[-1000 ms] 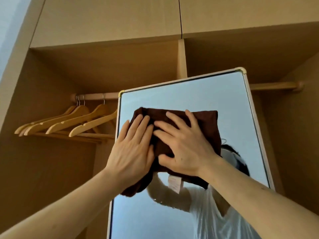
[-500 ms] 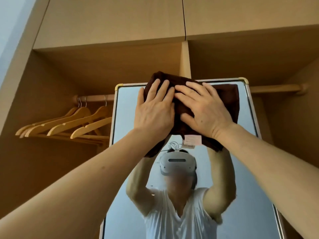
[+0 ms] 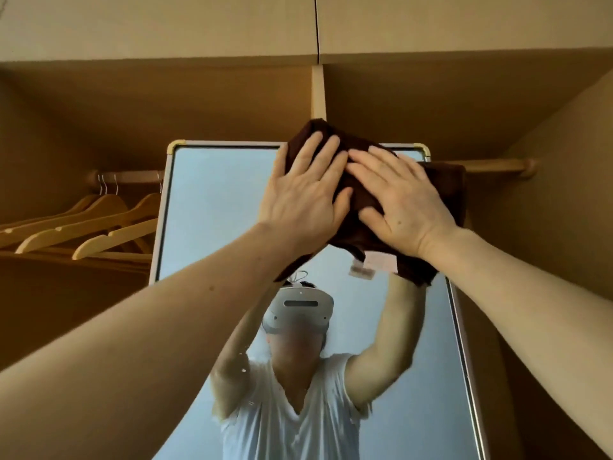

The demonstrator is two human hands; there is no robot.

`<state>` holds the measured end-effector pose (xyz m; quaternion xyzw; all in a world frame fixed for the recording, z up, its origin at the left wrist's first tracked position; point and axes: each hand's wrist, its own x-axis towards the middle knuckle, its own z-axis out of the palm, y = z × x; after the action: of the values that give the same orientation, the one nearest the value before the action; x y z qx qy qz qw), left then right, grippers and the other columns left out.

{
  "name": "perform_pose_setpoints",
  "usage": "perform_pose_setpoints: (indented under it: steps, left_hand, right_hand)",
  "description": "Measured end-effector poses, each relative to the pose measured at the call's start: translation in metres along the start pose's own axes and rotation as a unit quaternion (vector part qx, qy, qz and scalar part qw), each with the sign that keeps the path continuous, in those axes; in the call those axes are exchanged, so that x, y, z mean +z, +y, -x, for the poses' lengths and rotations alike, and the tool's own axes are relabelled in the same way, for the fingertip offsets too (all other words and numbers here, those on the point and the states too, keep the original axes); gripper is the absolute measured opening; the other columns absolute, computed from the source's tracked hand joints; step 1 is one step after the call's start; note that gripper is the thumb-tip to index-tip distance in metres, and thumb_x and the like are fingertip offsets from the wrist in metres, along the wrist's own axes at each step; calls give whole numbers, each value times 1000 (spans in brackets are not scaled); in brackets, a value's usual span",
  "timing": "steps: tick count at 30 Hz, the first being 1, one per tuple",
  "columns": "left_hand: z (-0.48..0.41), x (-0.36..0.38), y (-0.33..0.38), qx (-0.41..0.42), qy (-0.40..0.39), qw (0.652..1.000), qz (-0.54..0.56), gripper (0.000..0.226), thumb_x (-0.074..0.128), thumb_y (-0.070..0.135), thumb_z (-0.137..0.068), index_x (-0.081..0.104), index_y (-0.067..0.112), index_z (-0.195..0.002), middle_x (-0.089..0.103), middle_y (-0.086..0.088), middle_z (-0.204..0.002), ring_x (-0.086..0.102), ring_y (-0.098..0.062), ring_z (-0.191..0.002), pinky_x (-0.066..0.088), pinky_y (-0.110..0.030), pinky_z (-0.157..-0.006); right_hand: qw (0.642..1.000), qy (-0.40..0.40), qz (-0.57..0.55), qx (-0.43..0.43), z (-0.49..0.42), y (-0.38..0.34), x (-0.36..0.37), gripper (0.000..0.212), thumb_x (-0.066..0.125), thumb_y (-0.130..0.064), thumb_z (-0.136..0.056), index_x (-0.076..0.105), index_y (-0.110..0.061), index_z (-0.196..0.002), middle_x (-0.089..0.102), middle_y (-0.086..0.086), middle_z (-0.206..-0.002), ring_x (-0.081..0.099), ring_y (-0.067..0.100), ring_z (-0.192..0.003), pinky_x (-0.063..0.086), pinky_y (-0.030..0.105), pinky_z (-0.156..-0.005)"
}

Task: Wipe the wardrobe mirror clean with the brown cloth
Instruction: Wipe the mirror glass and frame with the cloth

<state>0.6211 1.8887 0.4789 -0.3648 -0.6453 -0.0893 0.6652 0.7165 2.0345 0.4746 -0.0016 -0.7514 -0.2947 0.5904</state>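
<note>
Both hands (image 3: 351, 204) press brown cloth (image 3: 361, 194), lying crosswise, over mirror (image 3: 212, 207) top edge.

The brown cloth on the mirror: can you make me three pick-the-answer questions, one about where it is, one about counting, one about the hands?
1. Where on the mirror is the brown cloth?
A. top right corner
B. bottom edge
C. left side, halfway down

2. How many hands press the cloth?
A. none
B. one
C. two

3. How do the hands lie?
A. flat, fingers spread
B. curled into fists
C. hanging off the cloth

Answers:
1. A, the cloth covers the top edge near the right corner.
2. C, the left hand and the right hand both lie on it.
3. A, both palms are flat, fingers splayed.
</note>
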Motion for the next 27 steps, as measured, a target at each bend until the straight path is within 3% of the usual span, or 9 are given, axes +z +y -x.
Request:
perform_pose_setpoints:
  steps: [5,12,17,20,23,27]
  left_hand:
    - [17,2,6,18,10,1000,5,58,22,43,-98,23,19,-151,14,1,-160,5,-17,-148,6,-45,-118]
    - [52,5,18,62,3,998,12,62,20,46,-94,35,16,-147,26,-5,-156,16,-23,-146,18,-50,-116]
    - [-10,4,11,16,10,1000,-3,56,24,44,-98,27,20,-150,16,0,-160,8,-19,-147,7,-48,-116]
    - [-21,6,13,-4,11,1000,4,55,23,43,-99,25,21,-150,13,1,-160,5,-19,-148,5,-50,-116]
    - [-4,7,21,-9,27,1000,8,55,23,42,-99,27,19,-150,17,-1,-160,9,-21,-147,7,-50,-115]
    - [40,10,35,45,42,998,18,58,24,42,-95,42,15,-143,32,-5,-154,22,-24,-145,19,-52,-114]
  right_hand:
    - [999,22,-17,32,19,-15,6,66,32,-41,-83,36,-16,-144,28,0,-154,19,21,-143,14,47,-116]
    - [997,42,-62,-34,57,-14,10,58,49,-32,-81,48,-9,-135,41,9,-145,33,28,-137,25,46,-113]
    - [994,47,-95,28,6,11,0,53,62,-19,-81,51,-6,-131,40,16,-141,37,32,-131,30,41,-109]
    - [998,45,-31,40,-4,17,-4,50,56,-23,-87,47,-17,-136,37,6,-146,32,27,-135,25,44,-110]
    - [992,59,35,105,15,-4,0,52,54,-27,-88,43,-28,-139,35,-6,-150,27,24,-138,23,50,-105]
    - [990,31,-22,135,67,-35,11,58,55,-20,-88,38,-20,-143,28,1,-154,22,30,-141,21,56,-110]
